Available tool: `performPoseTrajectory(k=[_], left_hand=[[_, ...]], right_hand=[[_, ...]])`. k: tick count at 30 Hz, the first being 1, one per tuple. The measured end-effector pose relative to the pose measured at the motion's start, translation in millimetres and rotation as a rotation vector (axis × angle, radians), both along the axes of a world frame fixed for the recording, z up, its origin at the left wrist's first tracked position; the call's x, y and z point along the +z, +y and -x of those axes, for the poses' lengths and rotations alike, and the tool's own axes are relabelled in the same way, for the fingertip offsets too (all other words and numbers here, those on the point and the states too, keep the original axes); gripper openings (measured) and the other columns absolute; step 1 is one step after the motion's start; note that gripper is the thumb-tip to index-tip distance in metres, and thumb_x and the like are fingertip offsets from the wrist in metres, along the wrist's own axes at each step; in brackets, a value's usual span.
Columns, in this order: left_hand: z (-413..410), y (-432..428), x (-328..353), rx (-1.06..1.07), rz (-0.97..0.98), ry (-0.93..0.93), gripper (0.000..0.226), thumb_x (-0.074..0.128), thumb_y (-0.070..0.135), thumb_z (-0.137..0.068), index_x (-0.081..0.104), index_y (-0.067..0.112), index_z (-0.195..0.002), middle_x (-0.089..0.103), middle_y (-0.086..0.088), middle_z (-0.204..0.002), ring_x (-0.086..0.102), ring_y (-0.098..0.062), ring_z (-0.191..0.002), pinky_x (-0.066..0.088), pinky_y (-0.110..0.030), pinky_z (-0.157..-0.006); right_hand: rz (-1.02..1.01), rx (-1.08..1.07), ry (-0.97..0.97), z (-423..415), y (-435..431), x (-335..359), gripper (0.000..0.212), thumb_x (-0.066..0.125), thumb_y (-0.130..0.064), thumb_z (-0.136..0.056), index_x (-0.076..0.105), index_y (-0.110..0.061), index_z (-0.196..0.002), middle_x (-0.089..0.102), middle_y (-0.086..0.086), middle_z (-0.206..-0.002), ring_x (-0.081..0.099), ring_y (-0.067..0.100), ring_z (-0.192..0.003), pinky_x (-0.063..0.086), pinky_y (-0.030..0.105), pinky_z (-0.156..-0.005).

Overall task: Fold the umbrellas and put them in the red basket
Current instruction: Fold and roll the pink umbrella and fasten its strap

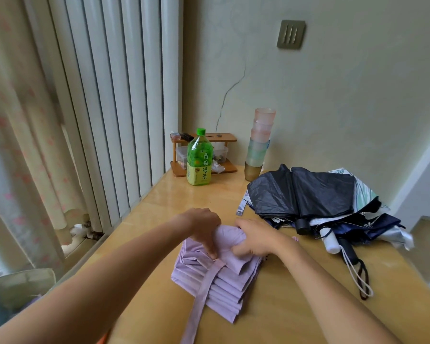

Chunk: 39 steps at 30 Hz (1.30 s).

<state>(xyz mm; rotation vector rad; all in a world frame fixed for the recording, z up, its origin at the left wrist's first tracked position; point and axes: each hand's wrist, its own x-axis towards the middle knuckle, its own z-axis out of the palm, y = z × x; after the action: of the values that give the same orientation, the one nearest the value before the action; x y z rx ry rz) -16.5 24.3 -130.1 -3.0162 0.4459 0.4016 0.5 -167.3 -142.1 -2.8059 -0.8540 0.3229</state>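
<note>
So, the lilac umbrella (216, 274) lies on the table (209, 197) right in front of me, canopy pleated flat, its strap (204, 294) trailing back toward me. My left hand (204, 227) curls over the bunched far end, thumb pressing the fabric where the strap starts. My right hand (256, 238) grips that same bunched end from the other side. Just past it on the right sits a pile of other umbrellas, a black one (303, 192) on top. Further back are a green bottle (199, 160), stacked cups (260, 142) and a wooden rack (227, 139).
</note>
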Motion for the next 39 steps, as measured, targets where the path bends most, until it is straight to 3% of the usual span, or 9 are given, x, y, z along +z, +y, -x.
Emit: performPoseTrajectory(k=[5,8,15,21,25,30,33,36,39], left_hand=[[12.8,-1.9,23.8,-0.030,0.010,-0.053,0.060,0.088,0.065,-0.059,0.060,0.022,-0.091,0.065,0.001,-0.089,0.061,-0.025,-0.089,0.056,-0.036,-0.078],[19.9,-6.4,40.7,-0.053,-0.022,-0.113,0.058,0.087,0.066,-0.059,0.058,0.024,-0.086,0.062,0.002,-0.085,0.061,-0.024,-0.085,0.051,-0.033,-0.071],[36.0,-9.5,64.2,-0.084,0.053,-0.097,0.051,0.087,0.057,-0.065,0.062,0.027,-0.098,0.063,0.006,-0.091,0.056,-0.021,-0.089,0.050,-0.033,-0.074],[52.4,-10.0,73.8,-0.052,0.076,-0.008,0.066,0.089,0.058,-0.064,0.067,0.027,-0.118,0.070,0.004,-0.109,0.060,-0.020,-0.096,0.055,-0.036,-0.087],[61.1,-9.6,79.2,-0.068,0.114,0.024,0.066,0.089,0.052,-0.067,0.065,0.027,-0.123,0.070,0.004,-0.111,0.063,-0.021,-0.097,0.055,-0.035,-0.086],[70.1,-13.5,83.9,-0.132,0.073,-0.046,0.054,0.088,0.050,-0.071,0.065,0.029,-0.114,0.064,0.008,-0.096,0.058,-0.020,-0.088,0.045,-0.030,-0.072],[71.3,-14.5,82.9,-0.155,0.046,-0.060,0.051,0.087,0.050,-0.071,0.064,0.029,-0.112,0.064,0.007,-0.095,0.057,-0.020,-0.088,0.041,-0.030,-0.070],[70.1,-10.6,79.4,-0.145,0.041,-0.068,0.053,0.087,0.053,-0.069,0.065,0.030,-0.111,0.064,0.008,-0.094,0.057,-0.020,-0.088,0.045,-0.031,-0.072],[67.5,2.3,73.2,-0.070,0.118,-0.026,0.057,0.088,0.054,-0.067,0.066,0.031,-0.115,0.067,0.008,-0.101,0.061,-0.020,-0.093,0.050,-0.031,-0.078]], right_hand=[[0.036,0.027,0.048,7.3,-1.9,28.6,0.036,0.076,-0.045,-0.078,0.044,-0.032,-0.086,0.048,-0.006,-0.086,0.049,0.022,-0.084,0.038,0.033,-0.061],[0.104,0.037,0.048,15.7,-2.8,43.3,0.065,0.082,-0.059,-0.071,0.056,-0.017,-0.112,0.060,-0.001,-0.106,0.060,0.023,-0.097,0.047,0.035,-0.073],[0.118,0.019,-0.003,22.4,-6.6,58.6,0.041,0.078,-0.049,-0.072,0.055,-0.018,-0.084,0.053,-0.003,-0.077,0.045,0.016,-0.064,0.036,0.032,-0.058],[0.081,0.007,0.112,34.4,-9.9,77.4,0.055,0.080,-0.053,-0.064,0.066,-0.015,-0.101,0.071,0.007,-0.090,0.058,0.019,-0.072,0.045,0.035,-0.062],[0.038,-0.064,0.214,41.3,-14.2,81.1,0.060,0.084,-0.052,-0.054,0.067,-0.016,-0.100,0.075,0.010,-0.085,0.070,0.025,-0.066,0.053,0.037,-0.056],[0.031,-0.051,0.337,47.7,-13.5,82.1,0.055,0.088,-0.051,-0.059,0.070,-0.022,-0.103,0.079,0.007,-0.095,0.077,0.032,-0.089,0.063,0.050,-0.083],[0.121,-0.044,0.338,53.2,-14.5,86.4,0.073,0.085,-0.072,-0.056,0.069,-0.027,-0.111,0.077,-0.002,-0.107,0.073,0.021,-0.099,0.059,0.043,-0.096],[0.182,-0.055,0.352,54.5,-29.4,88.2,0.078,0.078,-0.078,-0.065,0.063,-0.025,-0.121,0.071,-0.002,-0.117,0.069,0.018,-0.105,0.057,0.038,-0.095],[0.015,-0.075,0.505,55.0,-53.4,88.2,0.087,0.091,-0.063,-0.060,0.057,-0.019,-0.126,0.075,0.000,-0.111,0.073,0.019,-0.102,0.058,0.041,-0.092]])
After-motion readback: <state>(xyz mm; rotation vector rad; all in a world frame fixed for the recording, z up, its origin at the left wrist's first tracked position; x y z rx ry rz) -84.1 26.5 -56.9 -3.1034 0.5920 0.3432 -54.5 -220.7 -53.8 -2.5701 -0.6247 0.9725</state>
